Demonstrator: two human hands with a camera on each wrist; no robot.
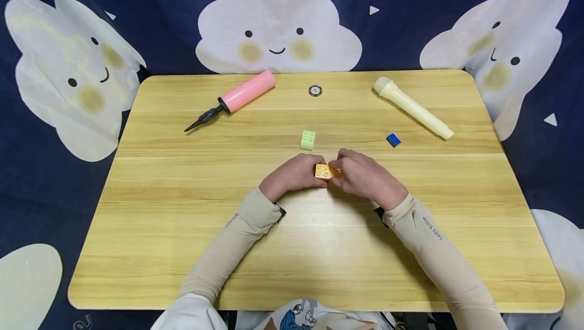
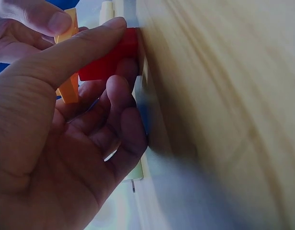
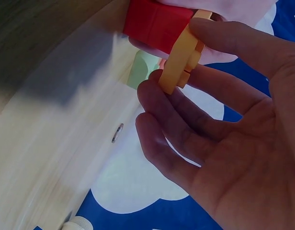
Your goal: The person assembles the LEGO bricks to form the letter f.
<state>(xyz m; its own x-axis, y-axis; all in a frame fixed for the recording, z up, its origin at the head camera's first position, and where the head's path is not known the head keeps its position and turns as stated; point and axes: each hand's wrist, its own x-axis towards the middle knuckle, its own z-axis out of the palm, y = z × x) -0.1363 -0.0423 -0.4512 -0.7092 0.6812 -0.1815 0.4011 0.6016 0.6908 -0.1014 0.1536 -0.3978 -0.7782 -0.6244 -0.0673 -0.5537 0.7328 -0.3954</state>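
Note:
Near the middle of the table, both hands meet around toy building bricks. My left hand [image 1: 298, 172] grips a red brick [image 2: 107, 62], its thumb lying along one side and its fingers curled behind. An orange brick [image 1: 323, 171] with round studs sits against the red one, studs facing up. Pinched between thumb and fingers of my right hand [image 1: 367, 177], the orange brick [image 3: 178, 60] extends past the red brick's edge in the right wrist view. From the head view, the red brick is mostly hidden beneath the orange one and the fingers.
Just beyond the hands lies a light green brick [image 1: 307, 140]; a small blue brick [image 1: 393, 140] is off to the right. Along the far side of the wooden table [image 1: 150, 228] are a pink hand pump [image 1: 248, 92], a round chip [image 1: 315, 90] and a cream microphone-shaped object [image 1: 412, 107].

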